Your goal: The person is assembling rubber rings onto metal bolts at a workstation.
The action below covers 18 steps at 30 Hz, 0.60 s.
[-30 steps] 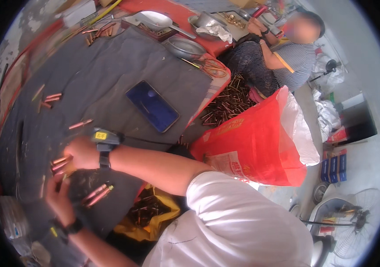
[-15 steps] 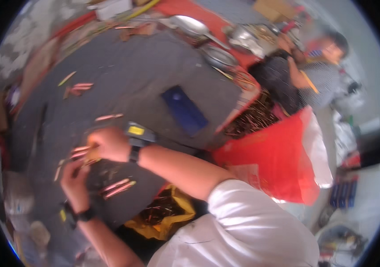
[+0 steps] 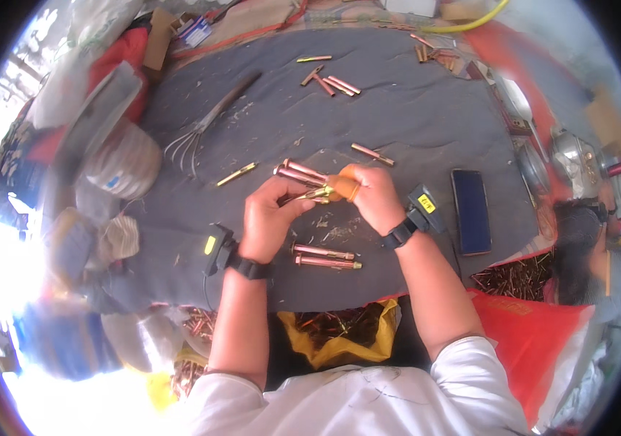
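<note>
Over the middle of the grey cloth my two hands meet at a small bunch of coppery expansion bolts (image 3: pixel 302 173). My left hand (image 3: pixel 267 218) is closed, thumb and fingers around the lower part of the bunch. From the other side my right hand (image 3: pixel 374 198), with orange coverings on its fingers, pinches the yellowish ends of the bolts; its fingertips are partly hidden. Two or so loose expansion bolts (image 3: pixel 329 261) lie on the cloth just below my hands. A single bolt (image 3: pixel 373 154) rests beyond my right hand, another bolt (image 3: pixel 236 174) to the left.
Several bolts and sleeves (image 3: pixel 332 86) lie farther off on the grey cloth (image 3: pixel 398 109), near a small hand rake (image 3: pixel 212 120). A dark blue phone (image 3: pixel 472 212) lies at right. A yellow bag (image 3: pixel 303 341) of bolts sits before me, a red bag (image 3: pixel 528 334) at right, beside another person's arm (image 3: pixel 599 269).
My view has swung round, so the cloth and my forearms now appear upright. Both hands stay together at the bunch of bolts; the earlier frame is blurred.
</note>
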Each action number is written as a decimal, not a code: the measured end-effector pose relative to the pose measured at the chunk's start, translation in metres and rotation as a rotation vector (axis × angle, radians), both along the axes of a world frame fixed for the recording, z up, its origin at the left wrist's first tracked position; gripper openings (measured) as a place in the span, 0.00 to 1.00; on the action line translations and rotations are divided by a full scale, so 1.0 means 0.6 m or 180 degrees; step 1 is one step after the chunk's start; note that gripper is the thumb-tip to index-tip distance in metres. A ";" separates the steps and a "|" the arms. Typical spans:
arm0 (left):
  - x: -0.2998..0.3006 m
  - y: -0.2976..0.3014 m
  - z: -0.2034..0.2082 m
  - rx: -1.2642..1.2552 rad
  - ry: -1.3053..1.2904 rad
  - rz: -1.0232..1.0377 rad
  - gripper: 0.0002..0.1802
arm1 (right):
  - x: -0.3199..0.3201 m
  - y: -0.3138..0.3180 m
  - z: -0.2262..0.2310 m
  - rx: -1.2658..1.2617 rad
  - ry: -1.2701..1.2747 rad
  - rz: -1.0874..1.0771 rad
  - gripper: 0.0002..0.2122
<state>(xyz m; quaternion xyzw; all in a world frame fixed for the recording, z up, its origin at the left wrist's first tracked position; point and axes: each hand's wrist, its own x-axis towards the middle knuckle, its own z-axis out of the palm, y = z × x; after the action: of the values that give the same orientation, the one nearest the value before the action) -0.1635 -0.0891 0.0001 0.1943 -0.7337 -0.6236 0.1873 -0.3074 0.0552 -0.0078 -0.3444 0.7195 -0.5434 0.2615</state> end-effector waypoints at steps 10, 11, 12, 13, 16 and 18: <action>-0.003 -0.008 -0.017 -0.0424 -0.0074 -0.0062 0.10 | -0.003 -0.003 -0.015 -0.0276 -0.0277 0.0089 0.06; -0.002 -0.007 -0.015 -0.0446 -0.0146 -0.0031 0.10 | 0.001 -0.001 -0.005 -0.0391 -0.0301 0.0160 0.06; -0.004 -0.007 -0.012 -0.0390 -0.0083 -0.0062 0.09 | 0.003 -0.001 0.004 -0.0506 -0.0328 0.0226 0.08; -0.006 -0.005 -0.005 -0.0360 -0.0074 -0.0077 0.09 | 0.004 0.001 0.011 -0.0537 -0.0178 0.0233 0.09; -0.006 -0.004 0.007 -0.0177 -0.0105 -0.0127 0.10 | -0.002 -0.005 0.009 -0.0777 0.0020 0.0250 0.09; -0.007 -0.001 0.008 0.0048 0.0015 -0.0126 0.10 | 0.002 -0.003 0.018 -0.0629 -0.0045 0.0217 0.10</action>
<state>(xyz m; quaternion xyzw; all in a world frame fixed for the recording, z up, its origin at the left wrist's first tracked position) -0.1674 -0.0898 0.0049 0.1797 -0.7322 -0.6331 0.1751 -0.3059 0.0533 0.0031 -0.3888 0.6485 -0.6050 0.2497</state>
